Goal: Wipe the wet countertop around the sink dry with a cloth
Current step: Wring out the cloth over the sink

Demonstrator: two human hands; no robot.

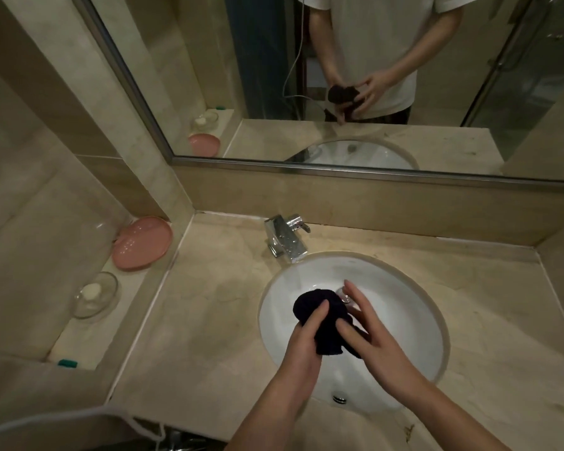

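two bare forearms reach up from the bottom edge, meeting over the white sink (414, 323) in a beige stone bathroom counter. left hand (302, 346) grasps a dark cloth (319, 315), fingers curled round its left side, while the right hand (368, 330) lies against the cloth's right side with fingers mostly straight and spread, touching rather than gripping it. bunched into a lump, the cloth is held above the basin, not on the stone, and shows no clear long axis.

everything turns on where the cloth sits against the surface to be dried: the countertop (209, 307) wraps the basin, its broad open stretch lying to the left of the hands and a narrower band running to the right and behind, past the chrome faucet (285, 237). by this reading the left hand, already holding the cloth, is the nearer one to that wide left stretch, so the likely move is outward and down from over the bowl. no wiping looks begun.

a raised ledge at far left carries a pink dish (142, 244) and a glass soap dish (95, 294). above, the mirror (502, 92) repeats the pair of hands and the cloth.
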